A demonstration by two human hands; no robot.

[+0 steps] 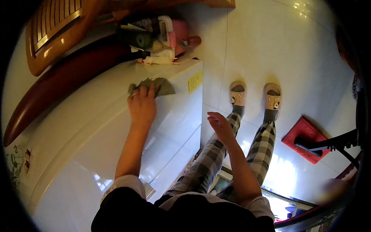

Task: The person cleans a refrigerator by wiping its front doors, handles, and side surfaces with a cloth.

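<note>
My left hand (143,102) presses a crumpled grey-green cloth (164,86) against the white glossy surface of what looks like a large appliance (127,135). Its fingers are bent over the cloth, close to the edge with a yellow label (195,82). My right hand (221,125) hangs in the air in front of my checked trousers, holding nothing, its fingers loosely extended.
Beyond the cloth stand a pale figurine (158,60), a pink container (181,33) and other small items. A long dark red curved object (65,85) and a slatted wooden chair (58,27) lie behind. A red mat (307,135) is on the tiled floor (266,46).
</note>
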